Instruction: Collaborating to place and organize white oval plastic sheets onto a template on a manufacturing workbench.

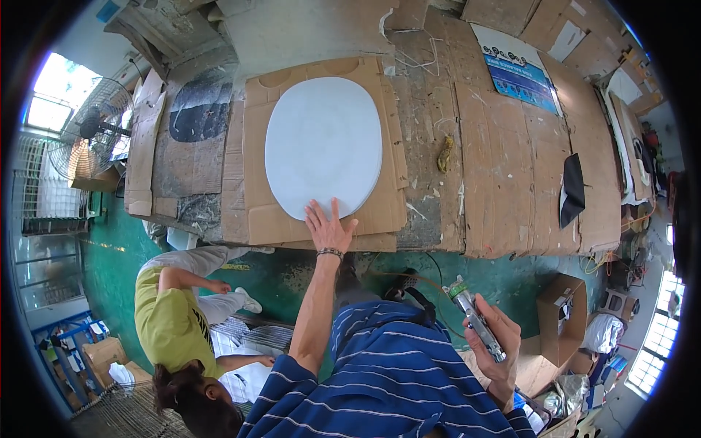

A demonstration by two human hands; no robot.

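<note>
A smooth white oval panel (325,142) lies flat on a cardboard sheet (255,212) on the workbench. My left hand (331,228) rests at the panel's near edge, its spread fingertips touching the white surface. Off the bench to the lower right, my right hand (500,339) is closed around a long silver metal tool (478,321) with a green end. The tool's exact kind is not clear, and my palm and fingers cover part of it.
Worn cardboard (496,168) covers the bench, which bears a black folded piece (572,190), a blue printed sheet (518,77) and a small yellowish object (445,153). A co-worker in a yellow-green shirt (164,314) sits close on the left. An open carton (561,319) stands at right.
</note>
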